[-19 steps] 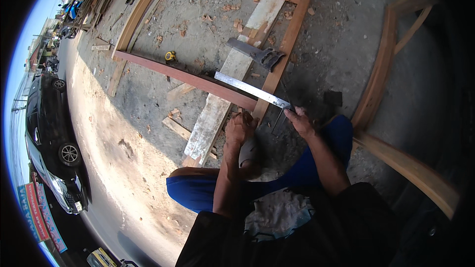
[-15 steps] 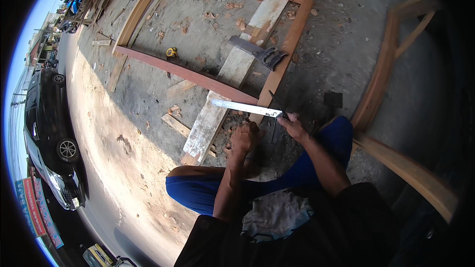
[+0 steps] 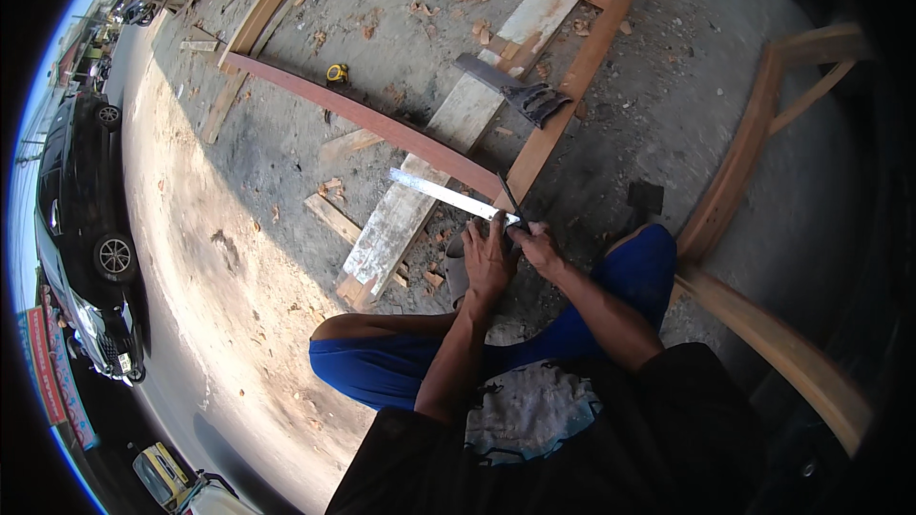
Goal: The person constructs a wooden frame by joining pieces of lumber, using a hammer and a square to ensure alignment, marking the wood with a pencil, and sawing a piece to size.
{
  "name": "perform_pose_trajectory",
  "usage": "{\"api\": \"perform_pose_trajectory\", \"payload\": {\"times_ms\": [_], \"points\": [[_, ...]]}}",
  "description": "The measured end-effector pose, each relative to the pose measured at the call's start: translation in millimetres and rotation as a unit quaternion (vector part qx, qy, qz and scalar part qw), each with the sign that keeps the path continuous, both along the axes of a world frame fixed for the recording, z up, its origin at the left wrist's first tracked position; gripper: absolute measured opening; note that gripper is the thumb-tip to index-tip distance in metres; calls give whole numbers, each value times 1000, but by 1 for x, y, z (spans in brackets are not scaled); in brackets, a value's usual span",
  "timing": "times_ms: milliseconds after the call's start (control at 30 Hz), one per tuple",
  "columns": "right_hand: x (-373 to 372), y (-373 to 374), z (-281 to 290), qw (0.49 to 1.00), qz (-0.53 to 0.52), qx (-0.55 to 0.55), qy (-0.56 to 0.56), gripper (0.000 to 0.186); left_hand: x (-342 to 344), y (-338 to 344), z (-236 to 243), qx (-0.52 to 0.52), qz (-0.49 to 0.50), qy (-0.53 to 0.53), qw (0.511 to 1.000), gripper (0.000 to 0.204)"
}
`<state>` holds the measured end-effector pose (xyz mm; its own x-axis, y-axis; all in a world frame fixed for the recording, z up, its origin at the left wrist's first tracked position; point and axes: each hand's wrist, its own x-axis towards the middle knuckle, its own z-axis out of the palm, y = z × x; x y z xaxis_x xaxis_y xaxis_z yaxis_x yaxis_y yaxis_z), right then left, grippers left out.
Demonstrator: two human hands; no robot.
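My right hand (image 3: 536, 248) grips a metal square, its long silver blade (image 3: 434, 189) pointing up-left and its dark part at my fingers. My left hand (image 3: 487, 265) is beside it, fingers curled up onto the square's corner. The square lies near the end of a reddish board (image 3: 367, 113), which meets a brown timber (image 3: 534, 154) across a whitewashed plank (image 3: 386, 236). A dark flat tool (image 3: 536, 102), too unclear to name, rests farther up on these timbers. A yellow tape measure (image 3: 337, 73) lies beyond the reddish board.
Another timber frame (image 3: 725, 195) stands at my right, beside a dark block (image 3: 645, 200). Wood offcuts (image 3: 332, 216) and shavings litter the concrete. A black car (image 3: 67, 191) is parked by the road at left, with stacked boards at upper left.
The square and my right hand have moved left and slightly down. My left hand has shifted right, from below the board's end onto the square. The whole view has shifted slightly.
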<state>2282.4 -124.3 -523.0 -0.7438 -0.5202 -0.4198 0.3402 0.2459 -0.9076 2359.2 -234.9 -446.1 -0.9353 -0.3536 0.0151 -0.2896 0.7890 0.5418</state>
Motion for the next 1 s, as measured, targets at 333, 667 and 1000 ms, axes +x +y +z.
{"api": "perform_pose_trajectory", "payload": {"times_ms": [333, 667, 1000], "points": [[0, -4, -21, 983, -32, -127, -131, 19, -4, -11, -15, 14, 5, 90, 996, 55], [4, -9, -20, 971, -73, -154, -166, 20, -2, -10, -20, 24, 34, 80, 996, 56], [-4, -10, 2, 983, -25, -105, -151, 26, 3, -12, -20, 33, 29, 50, 998, 61]]}}
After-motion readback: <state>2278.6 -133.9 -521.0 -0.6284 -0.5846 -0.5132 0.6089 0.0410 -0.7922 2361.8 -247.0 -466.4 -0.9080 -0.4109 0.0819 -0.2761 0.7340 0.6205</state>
